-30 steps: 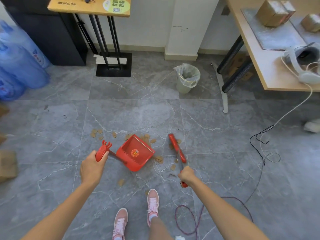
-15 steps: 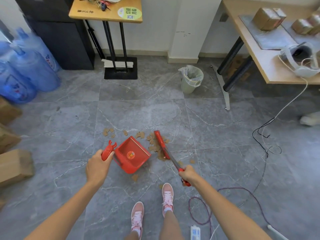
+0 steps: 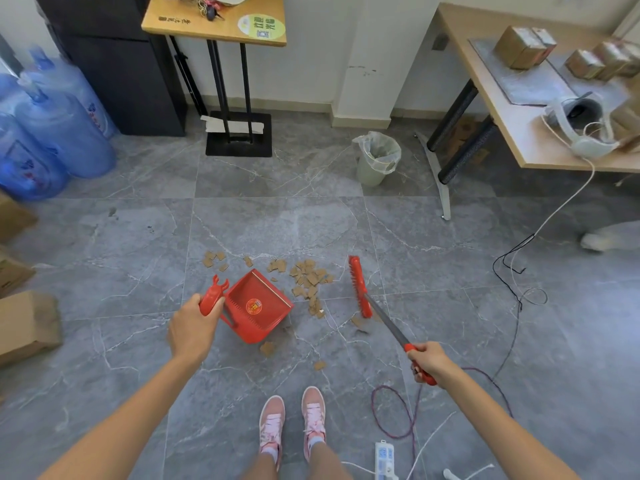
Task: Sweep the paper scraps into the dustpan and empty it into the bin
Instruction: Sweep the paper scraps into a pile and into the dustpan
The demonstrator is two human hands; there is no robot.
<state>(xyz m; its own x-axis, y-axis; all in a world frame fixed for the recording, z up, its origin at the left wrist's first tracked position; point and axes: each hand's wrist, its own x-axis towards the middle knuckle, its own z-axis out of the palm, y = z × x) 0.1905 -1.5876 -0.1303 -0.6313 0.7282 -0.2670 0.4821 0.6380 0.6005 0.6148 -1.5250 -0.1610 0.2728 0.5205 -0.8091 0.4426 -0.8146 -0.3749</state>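
Note:
My left hand grips the red handle of the red dustpan, which rests on the grey floor with its mouth facing up and right. My right hand holds the grip of a red broom; its brush head stands on the floor to the right of the scraps. Brown paper scraps lie in a pile between dustpan and brush, with a few strays behind the pan and near my feet. The pale bin with a clear liner stands farther off by the wall pillar.
Blue water jugs stand at left with cardboard boxes below them. A small wooden stand is at the back, a desk at right. Cables and a power strip lie on the floor at right.
The broom head has swung back out to the right, away from the dustpan, leaving the scraps gathered nearer the pan's mouth. My head has lifted, so the view shows more floor.

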